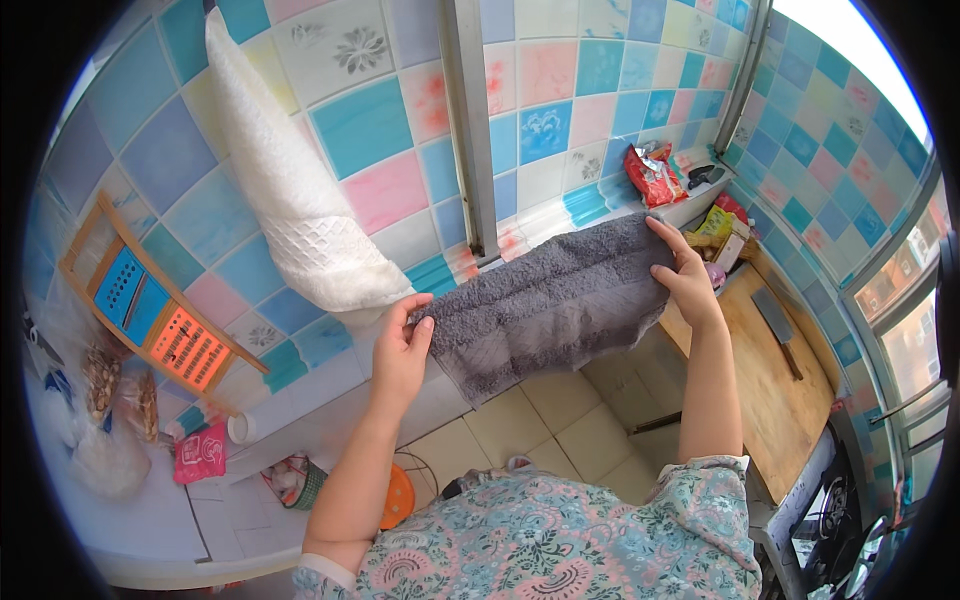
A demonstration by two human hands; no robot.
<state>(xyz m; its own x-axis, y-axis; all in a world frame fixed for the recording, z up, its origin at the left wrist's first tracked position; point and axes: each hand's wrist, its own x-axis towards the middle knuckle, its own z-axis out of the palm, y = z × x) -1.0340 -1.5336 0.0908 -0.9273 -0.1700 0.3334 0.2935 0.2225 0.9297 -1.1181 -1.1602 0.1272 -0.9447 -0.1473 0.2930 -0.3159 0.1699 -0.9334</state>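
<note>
Floral shirt, nearest; beyond it, left hand and right hand each pinch 1 end of a gray towel, apparently to spread it.

Cloth spans left to right over the floor, left fingers on its left end, right fingers on its right. Far side: tiled wall, post on it. Towel hangs left of the post. Grater against the wall, left of the towel. Bags left of and nearer than the grater; pouch right of the bags, on the left surface. Basket low, right of that surface. Far right: bag on a ledge. Right: board, knife on it. Window right of the board.
</note>
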